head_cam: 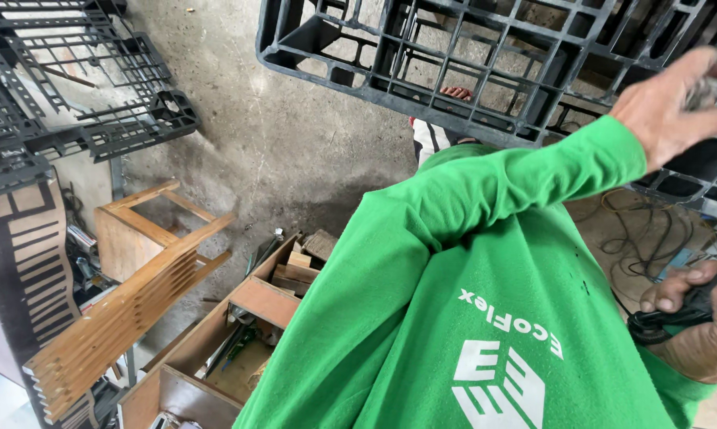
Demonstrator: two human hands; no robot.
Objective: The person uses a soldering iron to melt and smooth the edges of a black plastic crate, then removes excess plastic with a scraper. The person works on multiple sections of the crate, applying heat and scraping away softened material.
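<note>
A large black plastic pallet (454, 56) hangs tilted across the top of the view. My left hand (676, 99), at the end of a raised green sleeve, is up against the pallet's right part. It is blurred, with fingers curled around something greyish that I cannot make out. At the lower right edge, my right hand (696, 330) grips a black tool (652, 324) with a round rubbery end. My green shirt with a white logo fills the lower middle.
Fingertips (456, 93) and a white-and-red sleeve (428, 139) show at the pallet's lower edge; whose they are is unclear. More black pallets (72, 103) lie top left. A slatted wooden frame (128, 302), an open wooden box of scraps (255, 318) and black cables (644, 230) sit on the concrete floor.
</note>
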